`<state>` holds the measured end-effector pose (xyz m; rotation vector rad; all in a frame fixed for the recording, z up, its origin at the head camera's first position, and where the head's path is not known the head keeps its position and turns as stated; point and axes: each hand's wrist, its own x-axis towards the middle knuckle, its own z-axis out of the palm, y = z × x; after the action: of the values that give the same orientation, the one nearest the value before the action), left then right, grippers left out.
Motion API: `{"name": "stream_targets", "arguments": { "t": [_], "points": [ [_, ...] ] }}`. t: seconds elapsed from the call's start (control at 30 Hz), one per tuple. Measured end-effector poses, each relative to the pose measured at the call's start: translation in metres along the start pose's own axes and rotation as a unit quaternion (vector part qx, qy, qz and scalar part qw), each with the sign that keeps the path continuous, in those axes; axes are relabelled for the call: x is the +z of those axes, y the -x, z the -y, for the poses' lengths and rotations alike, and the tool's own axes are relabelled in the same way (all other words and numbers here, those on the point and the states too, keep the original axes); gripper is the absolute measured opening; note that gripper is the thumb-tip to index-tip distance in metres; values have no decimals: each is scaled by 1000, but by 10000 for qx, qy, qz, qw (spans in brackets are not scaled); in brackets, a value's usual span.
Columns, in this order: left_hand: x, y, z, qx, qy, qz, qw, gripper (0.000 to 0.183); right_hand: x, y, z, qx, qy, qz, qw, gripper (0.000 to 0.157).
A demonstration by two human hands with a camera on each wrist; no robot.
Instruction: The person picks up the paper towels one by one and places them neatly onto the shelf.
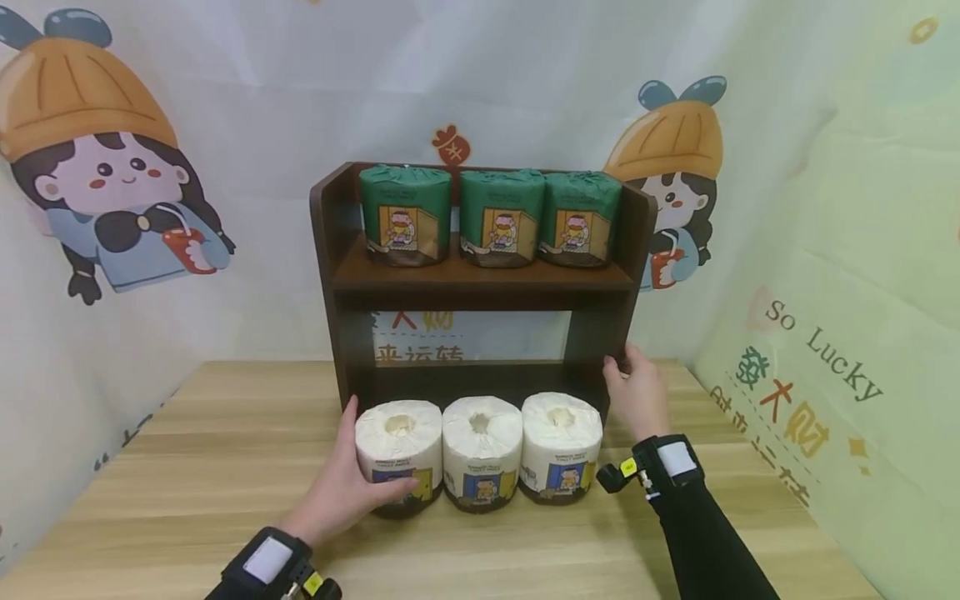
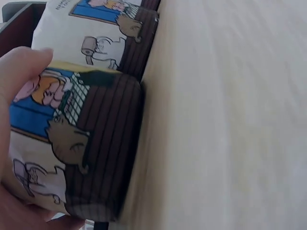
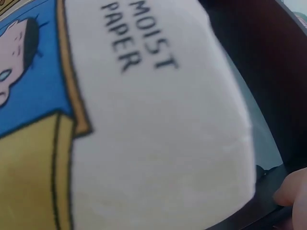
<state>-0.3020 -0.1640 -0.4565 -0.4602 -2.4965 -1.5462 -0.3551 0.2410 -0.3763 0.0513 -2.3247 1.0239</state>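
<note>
Three white paper rolls (image 1: 482,454) with dark bottoms stand upright on the desk (image 1: 225,467). Holes face up, middles run up and down, cartoons face front. The right roll (image 1: 562,442) says "MOIST" and "PAPER". The left grip (image 1: 348,487) holds the left roll (image 1: 393,454); the right grip (image 1: 639,396) pinches the brown shelf (image 1: 480,277).

- Three white paper rolls (image 1: 482,454): stand upright, side by side on the bench (image 1: 187,467), holes up, with dark bases and blue-and-yellow pictures in front.
- Left roll (image 1: 397,446): gripped by the left hand (image 1: 341,492), thumb across the printed front.
- Brown shelf (image 1: 480,298): stands close behind the rolls, pinched at its right side wall by the right hand (image 1: 637,396).
</note>
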Motion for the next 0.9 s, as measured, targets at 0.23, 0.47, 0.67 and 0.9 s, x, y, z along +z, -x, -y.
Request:
{"name": "stream_targets", "arguments": {
  "t": [0.23,0.47,0.67,0.9],
  "points": [
    [-3,4,4,-21,-126,233,9996,136,2,1,-1,-10,0,-136,9999,24],
    [0,2,2,2,-84,182,9998,118,-1,1,0,81,-27,-57,9999,27],
    [0,1,3,44,47,47,10000,114,0,1,1,70,46,-105,9999,26],
    [-9,-5,-4,280,392,-204,9986,111,2,2,1,75,101,-112,9999,28]
  ]
}}
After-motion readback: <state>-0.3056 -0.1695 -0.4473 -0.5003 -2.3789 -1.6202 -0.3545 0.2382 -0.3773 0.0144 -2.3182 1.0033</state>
